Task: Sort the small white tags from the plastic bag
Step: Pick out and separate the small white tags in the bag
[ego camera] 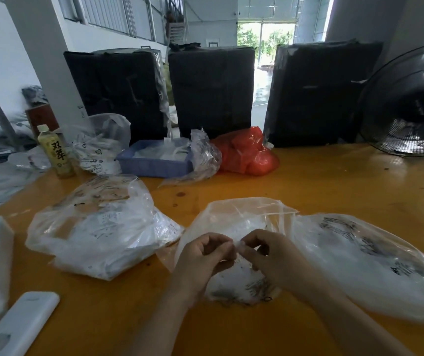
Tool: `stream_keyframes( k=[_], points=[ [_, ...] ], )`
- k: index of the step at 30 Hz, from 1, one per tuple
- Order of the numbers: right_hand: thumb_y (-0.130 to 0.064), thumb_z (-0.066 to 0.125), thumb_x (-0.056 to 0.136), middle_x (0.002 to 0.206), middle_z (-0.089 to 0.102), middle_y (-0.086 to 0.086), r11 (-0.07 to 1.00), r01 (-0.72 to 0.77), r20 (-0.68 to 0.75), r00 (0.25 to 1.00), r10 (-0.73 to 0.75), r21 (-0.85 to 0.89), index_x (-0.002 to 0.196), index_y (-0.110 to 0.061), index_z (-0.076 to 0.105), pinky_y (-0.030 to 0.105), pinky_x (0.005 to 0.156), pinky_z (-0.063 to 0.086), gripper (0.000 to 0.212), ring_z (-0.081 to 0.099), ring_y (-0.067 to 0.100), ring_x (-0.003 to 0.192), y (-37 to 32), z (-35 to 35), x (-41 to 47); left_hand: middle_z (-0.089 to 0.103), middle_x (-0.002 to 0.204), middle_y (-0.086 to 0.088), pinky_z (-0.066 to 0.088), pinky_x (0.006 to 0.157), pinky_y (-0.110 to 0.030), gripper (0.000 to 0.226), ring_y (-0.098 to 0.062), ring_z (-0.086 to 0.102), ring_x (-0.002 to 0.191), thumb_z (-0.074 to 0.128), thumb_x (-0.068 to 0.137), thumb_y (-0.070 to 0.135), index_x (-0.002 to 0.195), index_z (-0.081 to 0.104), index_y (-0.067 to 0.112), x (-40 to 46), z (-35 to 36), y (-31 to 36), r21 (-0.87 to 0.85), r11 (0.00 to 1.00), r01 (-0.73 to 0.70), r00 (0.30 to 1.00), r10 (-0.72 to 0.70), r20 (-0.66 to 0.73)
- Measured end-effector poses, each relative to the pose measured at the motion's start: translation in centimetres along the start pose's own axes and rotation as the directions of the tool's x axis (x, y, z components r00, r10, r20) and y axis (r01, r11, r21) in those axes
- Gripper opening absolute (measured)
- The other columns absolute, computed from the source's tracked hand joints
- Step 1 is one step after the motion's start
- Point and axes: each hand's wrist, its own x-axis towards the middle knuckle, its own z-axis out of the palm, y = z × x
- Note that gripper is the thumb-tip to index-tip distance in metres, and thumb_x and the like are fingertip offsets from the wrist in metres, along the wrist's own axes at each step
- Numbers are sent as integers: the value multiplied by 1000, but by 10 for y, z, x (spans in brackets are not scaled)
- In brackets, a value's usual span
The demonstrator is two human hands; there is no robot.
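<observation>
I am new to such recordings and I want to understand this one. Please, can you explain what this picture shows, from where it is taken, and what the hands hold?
There is no machine: a person wears a camera on the head, looking down at their own hands. The left hand and right hand pinch a small white tag between them, over an open plastic bag. On the orange table lie more filled bags, a blue tray, a red bag and a bottle.
</observation>
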Motion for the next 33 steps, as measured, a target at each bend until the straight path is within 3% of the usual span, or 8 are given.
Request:
stream_keyframes(
  k=[7,10,13,19,23,26,29,33],
  points=[
    [-18,53,104,85,77,-6,959,-204,123,976,182,197,91,-20,74,23,58,48,25,64,10,64,3,-3,0,78,95,-13,62,78,-29,23,-22,77,88,70,98,6,85,81,20,0,2,-5,-233,971,-45,984,3,-177],
    [-45,46,105,93,76,-10,922,-182,63,983,170,342,102,-26,73,22,63,50,33,67,13,71,2,2,-7,79,92,-9,62,78,-28,20,-20,78,86,73,97,9,86,80,24,-1,1,-7,-105,991,-88,979,66,-194],
    [-68,49,89,94,72,-20,975,-76,48,997,67,208,106,-38,67,15,62,51,39,69,6,74,1,4,-8,79,88,-3,62,77,-27,6,-19,78,83,79,95,26,95,78,32,-5,2,-7,185,970,-159,983,173,-63],
    [-34,65,98,82,73,-10,965,-42,-124,989,76,257,92,-30,69,16,57,48,8,66,7,65,7,9,-4,79,104,0,60,83,-25,32,-17,77,99,88,79,51,107,80,38,-8,6,-6,50,999,-14,1000,13,6],
    [-39,58,100,83,69,-20,998,-2,-156,988,-8,-59,95,-39,63,8,60,46,8,63,-4,78,12,15,3,80,111,-8,62,76,-28,16,-21,77,105,79,81,34,88,83,21,-3,5,-5,-204,979,9,996,-28,-87],
    [-26,53,104,111,68,-14,882,93,-200,958,-206,-462,119,-28,67,13,78,44,21,60,1,95,14,3,20,80,113,-8,57,59,-23,6,-24,78,103,71,96,21,96,76,18,-2,-3,2,-176,984,-8,995,-10,-98],
    [-34,50,104,116,69,0,756,93,9,993,-115,-648,124,-20,64,32,86,54,28,65,19,102,16,-2,35,81,110,-9,51,51,-20,8,-23,79,96,68,101,15,108,70,13,4,-9,9,-95,995,4,996,-12,-87],
    [-51,53,100,116,66,1,747,29,37,999,-6,-665,124,-22,58,31,72,48,38,62,21,98,20,7,29,80,109,-15,61,67,-21,17,-30,80,98,69,98,6,114,72,4,14,-12,14,-163,987,-8,995,-9,-101]
  ],
)
